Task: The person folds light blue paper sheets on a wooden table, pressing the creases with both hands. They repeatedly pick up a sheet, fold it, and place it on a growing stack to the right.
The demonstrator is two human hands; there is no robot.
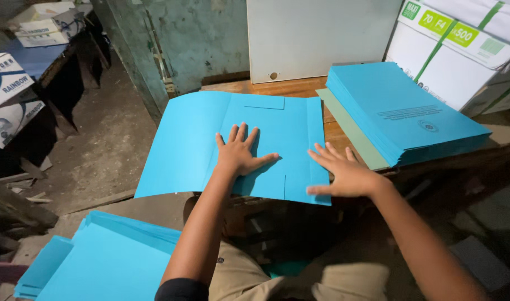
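An unfolded light-blue card folder (188,139) lies flat on a low wooden table (277,87), its left part hanging past the table edge. My left hand (239,151) presses flat on the folder's middle panel, fingers spread. My right hand (344,171) rests with fingers apart on the folder's narrow right flap, at its lower right edge. Neither hand grips anything.
A thick stack of blue folders (400,108) sits on the table to the right, on a grey-green sheet (352,134). Another blue stack (104,262) lies at lower left. White paper-ream boxes (455,50) stand at back right, a white panel (316,36) behind, more boxes (7,95) at left.
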